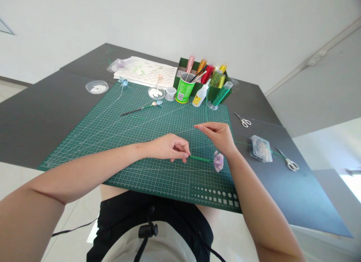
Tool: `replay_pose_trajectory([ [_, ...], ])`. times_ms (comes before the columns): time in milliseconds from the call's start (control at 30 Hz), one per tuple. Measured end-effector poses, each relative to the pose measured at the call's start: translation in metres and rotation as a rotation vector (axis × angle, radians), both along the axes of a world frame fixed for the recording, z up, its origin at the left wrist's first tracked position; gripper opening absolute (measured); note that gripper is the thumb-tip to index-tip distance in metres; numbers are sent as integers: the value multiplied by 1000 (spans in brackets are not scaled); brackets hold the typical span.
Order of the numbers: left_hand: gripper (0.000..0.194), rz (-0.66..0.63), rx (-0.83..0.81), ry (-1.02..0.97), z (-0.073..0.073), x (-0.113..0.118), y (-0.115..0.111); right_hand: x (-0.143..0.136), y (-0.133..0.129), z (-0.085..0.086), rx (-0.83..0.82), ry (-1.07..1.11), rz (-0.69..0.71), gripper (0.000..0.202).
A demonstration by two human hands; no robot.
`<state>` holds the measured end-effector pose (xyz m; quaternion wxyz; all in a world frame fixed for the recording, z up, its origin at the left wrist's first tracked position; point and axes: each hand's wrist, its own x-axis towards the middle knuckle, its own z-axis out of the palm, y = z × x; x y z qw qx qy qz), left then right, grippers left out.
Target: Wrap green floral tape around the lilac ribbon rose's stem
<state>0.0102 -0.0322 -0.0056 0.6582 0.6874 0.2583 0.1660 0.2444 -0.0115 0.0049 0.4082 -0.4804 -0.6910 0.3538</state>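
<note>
My left hand (173,147) is closed in a pinch on the end of the green stem of a fabric-like purple flower (218,161). The stem (200,158) lies level above the cutting mat (169,175), and its bloom points right, beside my right wrist. Above the stem, my right hand (218,136) is closed too, thumb and fingertips pressed together and pointing left. Whatever is between those fingertips is too fine to make out. A green thread (207,113) hangs from near the green spool (221,93) toward the right hand.
Behind the mat's middle stand a green can (184,89), a glue bottle (201,94) and a box of coloured spools (194,87). Scissors (243,121), a clear box (261,149) and more scissors (290,164) lie right. A brush-like stick (132,111) and dishes (97,87) lie left.
</note>
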Motion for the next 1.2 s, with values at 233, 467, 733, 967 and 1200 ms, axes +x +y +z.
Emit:
replay_pose_trajectory([
  [233,10,61,164,-124,-1,-2,-4,6,7,-11,-47,-86,-7,34],
  [467,26,468,262,-169,3,-1,-2,15,14,-24,-81,-216,93,35],
  [733,25,747,295,-275,-5,-4,16,11,9,-11,-128,-70,133,26],
  [967,14,956,224,-431,-7,-14,41,41,18,-1,-7,54,-192,26],
  [1200,9,1095,120,-406,-4,-18,53,116,30,15,293,-265,-883,24],
])
